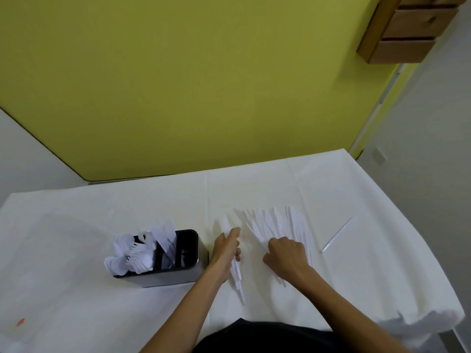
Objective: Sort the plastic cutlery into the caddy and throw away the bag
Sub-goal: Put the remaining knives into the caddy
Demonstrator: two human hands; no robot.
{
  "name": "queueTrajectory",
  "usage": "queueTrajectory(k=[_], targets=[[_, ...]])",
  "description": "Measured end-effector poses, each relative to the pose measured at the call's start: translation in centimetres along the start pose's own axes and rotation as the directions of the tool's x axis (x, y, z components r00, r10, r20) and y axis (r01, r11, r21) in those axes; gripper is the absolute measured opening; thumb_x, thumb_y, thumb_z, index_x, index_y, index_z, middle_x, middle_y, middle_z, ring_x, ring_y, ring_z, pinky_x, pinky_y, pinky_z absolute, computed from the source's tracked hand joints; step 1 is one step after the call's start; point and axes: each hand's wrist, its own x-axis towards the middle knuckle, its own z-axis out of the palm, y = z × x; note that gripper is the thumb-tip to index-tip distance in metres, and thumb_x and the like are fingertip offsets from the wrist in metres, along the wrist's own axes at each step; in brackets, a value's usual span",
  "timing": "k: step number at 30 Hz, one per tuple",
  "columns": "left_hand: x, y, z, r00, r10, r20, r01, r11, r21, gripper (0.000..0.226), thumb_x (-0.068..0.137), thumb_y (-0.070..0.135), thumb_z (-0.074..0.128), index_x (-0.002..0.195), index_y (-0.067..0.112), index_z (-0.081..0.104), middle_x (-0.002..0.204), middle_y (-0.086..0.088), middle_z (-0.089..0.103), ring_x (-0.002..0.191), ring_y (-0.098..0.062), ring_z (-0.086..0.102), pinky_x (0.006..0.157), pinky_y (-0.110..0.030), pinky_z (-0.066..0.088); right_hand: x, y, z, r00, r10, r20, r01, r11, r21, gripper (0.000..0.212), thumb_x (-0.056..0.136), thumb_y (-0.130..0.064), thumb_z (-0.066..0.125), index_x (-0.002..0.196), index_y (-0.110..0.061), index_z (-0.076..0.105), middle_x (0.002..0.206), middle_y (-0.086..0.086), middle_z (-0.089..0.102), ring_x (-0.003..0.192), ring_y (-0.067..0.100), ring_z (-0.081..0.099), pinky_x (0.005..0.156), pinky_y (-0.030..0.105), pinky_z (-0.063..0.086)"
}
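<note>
The left hand (226,250) is curled round a small bundle of knives (237,278). Its thumb and forefinger are stretched away from the body along the blades, and the white handles stick out below the palm toward the person. Just to the right of it, the right hand (285,258) lies knuckles-up on a fan of knives (272,222) spread flat on the desk (254,187). Its fingers are bent down onto the handles, but whether they pinch any of them cannot be told. The blades fan out beyond that hand, away from the body. Just left of the left hand, close to the wrist, stands the caddy (173,277), dark inside with a metal outer wall. The compartments farthest from the hand hold white spoons (116,261) and forks (140,254). The next one holds upright knife blades (165,234), and the compartment nearest the hand (188,247) looks dark and almost bare. Nothing lies between the left hand and the caddy. To the right of the right hand, apart from the fan, a thin clear stick (336,235) lies slantwise on its own. The desk is covered with a creased white cloth, with a small red mark (20,322) far to the left of both hands. Beyond the desk rises a yellow-green wall (191,85), with a wooden shelf unit (407,31) high up at the right.
</note>
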Motion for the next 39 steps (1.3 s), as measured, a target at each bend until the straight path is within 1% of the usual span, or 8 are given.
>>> queueTrajectory(k=[4,7,15,22,25,29,35,39], targets=[[-0.5,-0.4,0.7,0.995,0.039,0.094,-0.050,0.991,0.121,0.078,0.077,0.071,0.066,0.117,0.005,0.058,0.080,0.002,0.057,0.068,-0.015,0.054,0.067,-0.030,0.047,-0.5,1.0,-0.2,0.999,0.001,-0.038,0.002,0.998,0.062,0.030,0.090,-0.024,0.048,0.067,-0.016,0.031,0.062,-0.003,0.040,0.049,0.015,0.033,0.048,0.027,0.026],[-1.3,0.5,1.8,0.992,0.047,0.118,-0.072,0.973,0.218,0.061,0.079,0.072,0.064,0.110,0.020,0.055,0.101,-0.001,0.065,0.090,-0.017,0.064,0.075,-0.029,0.051,-1.2,0.3,0.2,0.994,-0.050,-0.093,0.057,0.996,0.074,0.022,0.095,-0.025,0.045,0.076,-0.016,0.039,0.067,-0.003,0.045,0.054,0.017,0.043,0.051,0.027,0.029],[-0.3,0.7,2.9,0.999,-0.002,0.051,-0.008,0.982,0.191,0.035,0.090,0.037,0.050,0.110,0.008,0.053,0.090,-0.005,0.060,0.078,-0.021,0.059,0.067,-0.033,0.048,-2.2,-0.4,0.7,0.973,-0.196,-0.121,0.210,0.970,0.118,0.032,0.100,-0.046,0.043,0.091,-0.016,0.050,0.084,-0.003,0.058,0.070,0.017,0.056,0.063,0.029,0.044],[0.2,2.2,1.0,0.993,0.030,-0.114,-0.047,0.987,-0.155,0.020,0.100,0.015,0.037,0.098,0.002,0.052,0.088,-0.011,0.059,0.075,-0.025,0.064,0.074,-0.039,0.058,-1.5,2.8,1.3,0.994,-0.015,-0.110,0.084,0.751,0.655,0.056,0.094,-0.064,0.041,0.077,-0.014,0.059,0.073,0.000,0.064,0.067,0.014,0.060,0.071,0.036,0.052],[0.4,2.8,0.3,0.986,0.048,-0.159,-0.080,0.977,-0.199,0.019,0.099,0.008,0.040,0.110,-0.001,0.052,0.094,-0.012,0.064,0.072,-0.023,0.068,0.062,-0.035,0.057,-1.1,3.0,2.4,0.991,0.016,-0.136,0.062,0.836,0.546,0.031,0.095,-0.052,0.051,0.088,-0.023,0.061,0.085,-0.011,0.064,0.080,0.008,0.062,0.075,0.033,0.054],[0.4,2.4,0.5,0.980,0.092,-0.177,-0.106,0.991,-0.076,0.006,0.096,0.013,0.047,0.098,0.007,0.050,0.075,-0.007,0.052,0.055,-0.018,0.046,0.053,-0.030,0.046,-0.2,0.0,2.7,0.994,-0.021,-0.112,0.048,0.970,0.239,0.049,0.091,-0.062,0.052,0.110,-0.017,0.053,0.098,-0.002,0.065,0.083,0.019,0.064,0.068,0.031,0.047],[0.8,1.4,0.0,0.990,0.056,-0.132,-0.047,0.997,0.068,0.033,0.092,0.045,0.065,0.082,0.015,0.055,0.055,-0.001,0.042,0.044,-0.017,0.039,0.051,-0.028,0.041,1.5,-3.1,1.2,0.997,-0.077,-0.001,0.077,0.997,0.031,0.021,0.095,-0.024,0.050,0.079,-0.011,0.052,0.063,0.000,0.047,0.065,0.021,0.059,0.061,0.028,0.042],[0.2,1.5,-0.1,0.991,0.043,-0.128,-0.021,0.985,0.169,0.051,0.082,0.059,0.071,0.073,0.013,0.053,0.049,0.001,0.043,0.043,-0.018,0.043,0.056,-0.030,0.044,1.0,-2.3,0.4,0.989,-0.128,0.079,0.122,0.990,0.074,0.031,0.091,-0.026,0.054,0.065,-0.014,0.042,0.059,0.000,0.043,0.053,0.016,0.044,0.053,0.025,0.035]])
